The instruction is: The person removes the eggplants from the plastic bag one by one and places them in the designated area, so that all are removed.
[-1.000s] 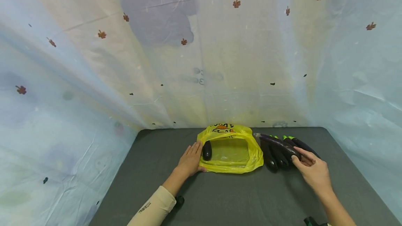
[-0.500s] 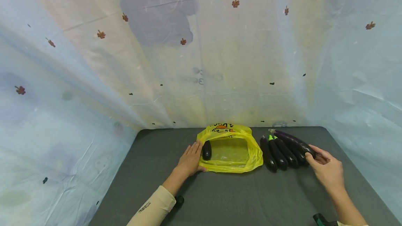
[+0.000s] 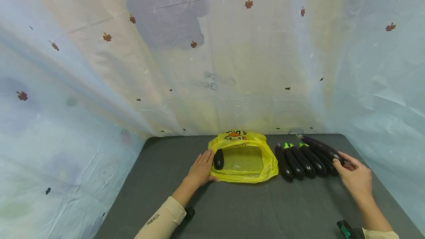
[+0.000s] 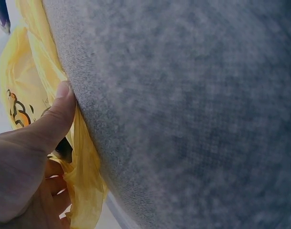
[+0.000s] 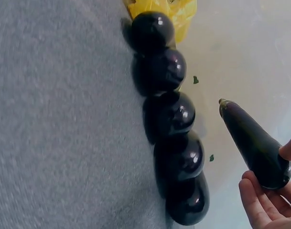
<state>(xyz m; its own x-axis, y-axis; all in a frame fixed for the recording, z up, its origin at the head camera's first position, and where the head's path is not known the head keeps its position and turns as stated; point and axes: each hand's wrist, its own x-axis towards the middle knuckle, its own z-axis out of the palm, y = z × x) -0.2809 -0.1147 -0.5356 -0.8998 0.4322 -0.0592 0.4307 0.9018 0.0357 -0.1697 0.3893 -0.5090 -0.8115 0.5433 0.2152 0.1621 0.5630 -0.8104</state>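
A yellow plastic bag (image 3: 245, 177) lies with its mouth facing the head camera. One dark eggplant (image 3: 218, 159) is inside, at its left. My left hand (image 3: 200, 169) rests against the bag's left side with fingers straight; in the left wrist view, its thumb (image 4: 61, 112) touches the yellow plastic. My right hand (image 3: 358, 177) pinches the rounded end of a long eggplant (image 3: 320, 146) between thumb and fingers, stem pointing away to the left. It is raised above the right end of a row of several eggplants (image 3: 301, 161). The right wrist view shows the held eggplant (image 5: 253, 138) apart from the row.
The dark grey table (image 3: 252, 209) runs back to a pale plastic sheet (image 3: 212, 65) with leaf prints. The eggplant row lies just right of the bag, green stems toward the back. A dark wrist device (image 3: 346, 228) sits by the right sleeve.
My right hand has carried the held eggplant rightward over the row, uncovering more of the eggplants beneath. My left hand and the bag have stayed in place.
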